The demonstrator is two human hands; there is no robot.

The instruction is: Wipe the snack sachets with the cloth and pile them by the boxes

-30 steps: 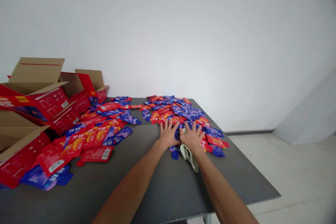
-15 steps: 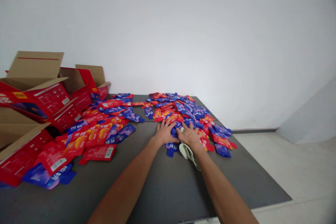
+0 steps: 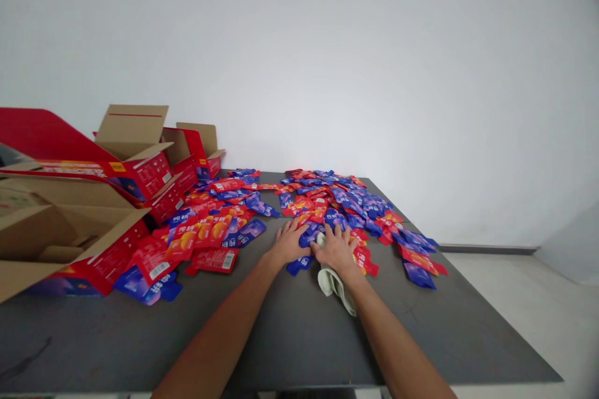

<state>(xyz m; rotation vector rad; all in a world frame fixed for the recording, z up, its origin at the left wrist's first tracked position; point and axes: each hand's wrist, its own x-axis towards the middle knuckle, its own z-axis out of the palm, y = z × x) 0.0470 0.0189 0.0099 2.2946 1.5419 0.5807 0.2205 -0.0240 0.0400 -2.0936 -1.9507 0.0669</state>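
My left hand lies with its fingers spread against the near edge of a heap of red and blue pouches. Beside it, my right hand rests with fingers apart on the same heap. A pale, crumpled cloth-like item lies under the right palm and wrist, with a bit of it showing by the thumb. Between the two hands are blue pouches, partly hidden by the fingers. Red pouches lie just right of my right hand.
Open cardboard boxes with red printed sides stand at the left. Next to them is another pile of red and blue pouches. More pouches lie near the right edge of the dark table. A white wall rises behind.
The view has turned left, showing more of the boxes. Both hands have moved left over the table, and the pouches by them and the pale item have shifted with them.
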